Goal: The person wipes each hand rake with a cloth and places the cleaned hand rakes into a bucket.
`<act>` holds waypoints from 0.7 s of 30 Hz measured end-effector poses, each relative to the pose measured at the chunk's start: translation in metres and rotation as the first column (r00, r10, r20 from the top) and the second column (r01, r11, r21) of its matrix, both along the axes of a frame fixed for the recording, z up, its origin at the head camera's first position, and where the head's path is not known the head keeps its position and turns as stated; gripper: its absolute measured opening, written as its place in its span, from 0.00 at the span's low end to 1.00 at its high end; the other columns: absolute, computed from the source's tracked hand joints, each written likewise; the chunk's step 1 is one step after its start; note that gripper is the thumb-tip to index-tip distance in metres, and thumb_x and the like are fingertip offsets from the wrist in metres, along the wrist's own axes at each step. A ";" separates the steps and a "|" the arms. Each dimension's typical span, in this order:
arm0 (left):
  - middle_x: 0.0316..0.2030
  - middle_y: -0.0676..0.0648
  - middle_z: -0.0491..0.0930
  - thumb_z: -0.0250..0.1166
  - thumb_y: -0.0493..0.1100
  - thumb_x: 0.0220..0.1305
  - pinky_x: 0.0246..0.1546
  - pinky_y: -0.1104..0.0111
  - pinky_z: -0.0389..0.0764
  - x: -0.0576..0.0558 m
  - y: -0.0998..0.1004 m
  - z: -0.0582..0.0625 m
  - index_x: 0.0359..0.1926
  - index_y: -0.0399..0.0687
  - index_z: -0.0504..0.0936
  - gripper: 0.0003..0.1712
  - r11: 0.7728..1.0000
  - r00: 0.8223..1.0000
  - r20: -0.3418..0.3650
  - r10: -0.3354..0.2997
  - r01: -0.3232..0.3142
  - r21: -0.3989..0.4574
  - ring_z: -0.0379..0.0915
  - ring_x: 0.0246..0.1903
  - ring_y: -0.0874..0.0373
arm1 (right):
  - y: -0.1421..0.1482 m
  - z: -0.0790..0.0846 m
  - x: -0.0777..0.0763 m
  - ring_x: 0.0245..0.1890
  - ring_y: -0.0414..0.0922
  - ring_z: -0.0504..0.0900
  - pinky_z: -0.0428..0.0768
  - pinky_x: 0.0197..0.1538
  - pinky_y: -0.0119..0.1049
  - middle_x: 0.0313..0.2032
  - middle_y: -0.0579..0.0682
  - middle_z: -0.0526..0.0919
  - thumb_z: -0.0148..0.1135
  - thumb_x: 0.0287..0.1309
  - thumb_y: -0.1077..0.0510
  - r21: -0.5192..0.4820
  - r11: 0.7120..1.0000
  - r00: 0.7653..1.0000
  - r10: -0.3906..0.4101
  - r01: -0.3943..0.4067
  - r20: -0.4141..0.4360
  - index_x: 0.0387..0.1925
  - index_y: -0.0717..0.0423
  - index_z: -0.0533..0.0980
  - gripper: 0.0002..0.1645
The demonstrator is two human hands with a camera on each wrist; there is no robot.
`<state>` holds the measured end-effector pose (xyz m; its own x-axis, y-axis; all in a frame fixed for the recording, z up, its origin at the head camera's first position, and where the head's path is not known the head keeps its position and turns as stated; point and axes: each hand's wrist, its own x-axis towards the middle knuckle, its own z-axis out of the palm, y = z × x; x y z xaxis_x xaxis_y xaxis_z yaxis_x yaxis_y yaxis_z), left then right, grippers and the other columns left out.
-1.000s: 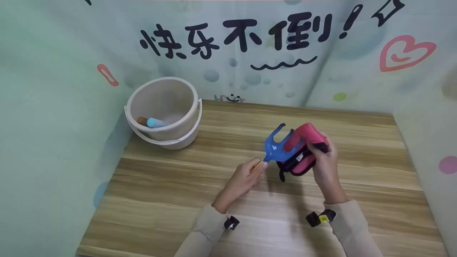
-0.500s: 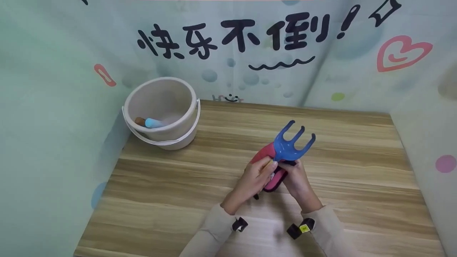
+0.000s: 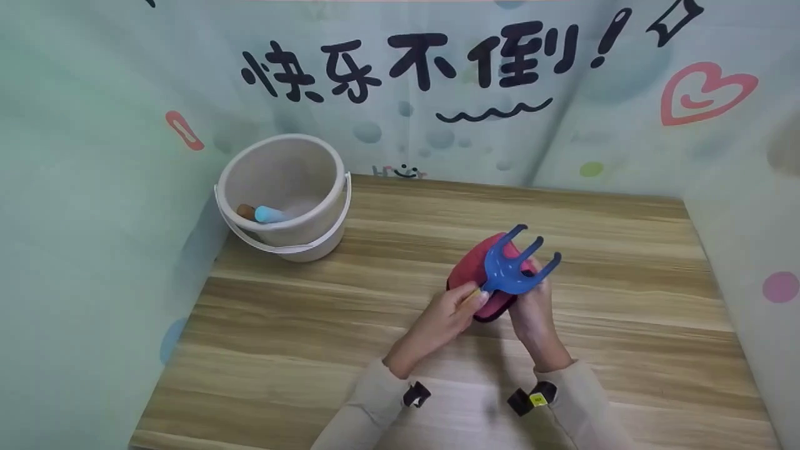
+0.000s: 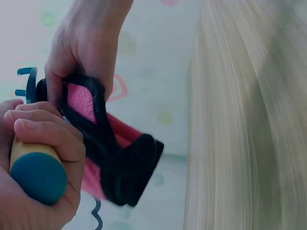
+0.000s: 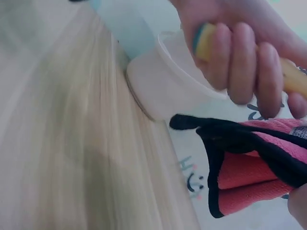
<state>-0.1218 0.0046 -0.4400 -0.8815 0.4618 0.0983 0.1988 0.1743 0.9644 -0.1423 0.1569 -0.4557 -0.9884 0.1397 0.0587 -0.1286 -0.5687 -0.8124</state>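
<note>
My left hand grips the yellow wooden handle of a blue three-pronged garden fork. The handle's blue end cap sticks out below the curled fingers, and the prongs point up and to the right in the head view. Under the fork lies a pink fabric pouch with black edging, partly covered by it. My right hand holds the pouch at its right side, its fingers partly hidden behind the fork. In the right wrist view, the pouch's mouth gapes, showing a folded pink inside.
At the back left of the wooden table stands a pale bucket with its carrying handle lowered. Inside it are a brown-ended thing and a light blue-ended one. Printed cloth walls enclose the back and sides.
Both hands have come closer together; the right hand has carried the pouch left and turned it. Fork prongs have swung rightward, and the pouch now sits higher behind them than half a second ago.
</note>
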 end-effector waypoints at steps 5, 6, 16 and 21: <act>0.16 0.55 0.59 0.50 0.45 0.71 0.19 0.77 0.60 0.001 -0.007 0.001 0.28 0.41 0.66 0.15 0.999 0.999 0.013 -0.039 0.040 -0.022 0.56 0.16 0.70 | 0.008 0.001 -0.002 0.40 0.38 0.78 0.76 0.46 0.29 0.37 0.45 0.83 0.62 0.57 0.61 0.136 0.984 0.989 -0.099 0.114 -0.114 0.41 0.52 0.79 0.09; 0.16 0.55 0.59 0.50 0.47 0.71 0.19 0.77 0.59 0.000 -0.008 -0.003 0.28 0.42 0.67 0.16 0.999 0.999 0.013 -0.047 0.048 -0.023 0.56 0.16 0.69 | 0.010 0.001 -0.003 0.41 0.38 0.78 0.76 0.47 0.29 0.37 0.45 0.83 0.62 0.57 0.61 0.181 0.973 0.983 -0.120 0.145 -0.141 0.41 0.52 0.79 0.09; 0.16 0.56 0.58 0.48 0.54 0.71 0.19 0.76 0.58 -0.003 -0.019 -0.013 0.28 0.47 0.67 0.19 0.993 0.996 0.010 -0.090 0.091 -0.081 0.55 0.16 0.67 | 0.029 0.008 -0.014 0.50 0.44 0.78 0.72 0.57 0.35 0.46 0.46 0.83 0.55 0.58 0.72 0.428 0.811 0.819 -0.106 0.400 -0.564 0.45 0.72 0.75 0.13; 0.18 0.56 0.59 0.48 0.54 0.71 0.21 0.76 0.60 -0.005 -0.024 -0.015 0.28 0.46 0.67 0.19 0.989 0.995 0.012 -0.103 0.104 -0.106 0.56 0.18 0.66 | 0.034 0.015 -0.022 0.52 0.47 0.78 0.71 0.58 0.37 0.47 0.46 0.82 0.60 0.55 0.64 0.438 0.762 0.749 -0.092 0.477 -0.656 0.40 0.70 0.77 0.13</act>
<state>-0.1265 -0.0192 -0.4550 -0.8287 0.5584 0.0384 0.2153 0.2546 0.9428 -0.1645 0.1914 -0.4406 -0.6471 0.1600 0.7455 -0.7407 0.1000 -0.6644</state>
